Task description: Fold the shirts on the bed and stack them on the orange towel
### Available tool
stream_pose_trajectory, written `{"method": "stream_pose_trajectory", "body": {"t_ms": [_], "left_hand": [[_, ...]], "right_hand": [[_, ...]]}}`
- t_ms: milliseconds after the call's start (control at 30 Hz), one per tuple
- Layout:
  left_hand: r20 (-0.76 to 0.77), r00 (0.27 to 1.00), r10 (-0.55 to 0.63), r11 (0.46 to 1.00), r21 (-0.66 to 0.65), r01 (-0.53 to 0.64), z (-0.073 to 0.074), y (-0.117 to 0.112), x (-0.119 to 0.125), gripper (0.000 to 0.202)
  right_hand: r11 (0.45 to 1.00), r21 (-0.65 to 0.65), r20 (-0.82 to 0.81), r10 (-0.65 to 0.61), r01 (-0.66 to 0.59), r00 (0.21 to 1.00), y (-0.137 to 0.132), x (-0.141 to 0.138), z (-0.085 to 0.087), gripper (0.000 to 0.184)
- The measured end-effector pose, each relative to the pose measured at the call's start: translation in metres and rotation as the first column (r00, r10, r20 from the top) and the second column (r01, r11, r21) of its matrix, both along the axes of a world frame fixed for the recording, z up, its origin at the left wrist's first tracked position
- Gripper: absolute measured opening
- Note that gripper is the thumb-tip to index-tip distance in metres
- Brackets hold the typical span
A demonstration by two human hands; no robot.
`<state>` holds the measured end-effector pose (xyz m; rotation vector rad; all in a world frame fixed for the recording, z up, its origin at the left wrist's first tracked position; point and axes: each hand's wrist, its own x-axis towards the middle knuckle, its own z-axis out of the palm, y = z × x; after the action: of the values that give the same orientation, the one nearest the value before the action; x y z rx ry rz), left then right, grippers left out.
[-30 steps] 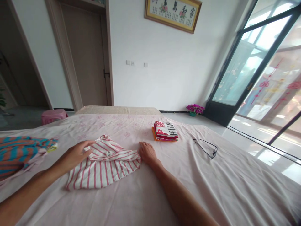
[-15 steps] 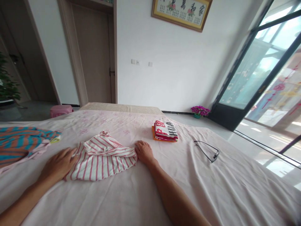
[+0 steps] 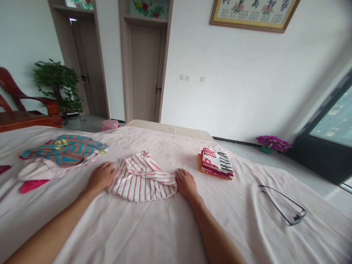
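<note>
Pink-sheeted bed (image 3: pixel 154 234), viewed from its near edge. A loose pile of clothes (image 3: pixel 64 153) lies at 10 o'clock from the striped shirt (image 3: pixel 141 179). The left hand (image 3: pixel 102 176) rests flat, fingers spread, on the shirt's 9 o'clock edge, gripping nothing. The shirt lies partly folded at centre, between both hands. The right hand (image 3: pixel 186 183) lies flat, palm down, touching its 3 o'clock edge, holding nothing. A folded stack (image 3: pixel 216 164) sits at 2 o'clock, and a black hanger (image 3: pixel 283 205) at 4 o'clock, well apart.
</note>
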<state>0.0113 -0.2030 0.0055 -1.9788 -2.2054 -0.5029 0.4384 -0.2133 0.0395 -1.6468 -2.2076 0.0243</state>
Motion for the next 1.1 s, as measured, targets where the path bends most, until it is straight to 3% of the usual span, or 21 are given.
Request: {"method": "stream_pose_trajectory", "body": {"t_ms": [1100], "left_hand": [[0.08, 0.994, 0.071, 0.997, -0.017, -0.07, -0.001, -0.003, -0.011, 0.047]], "right_hand": [[0.998, 0.025, 0.015, 0.052, -0.053, 0.999, 0.0, -0.004, 0.0, 0.033]]}}
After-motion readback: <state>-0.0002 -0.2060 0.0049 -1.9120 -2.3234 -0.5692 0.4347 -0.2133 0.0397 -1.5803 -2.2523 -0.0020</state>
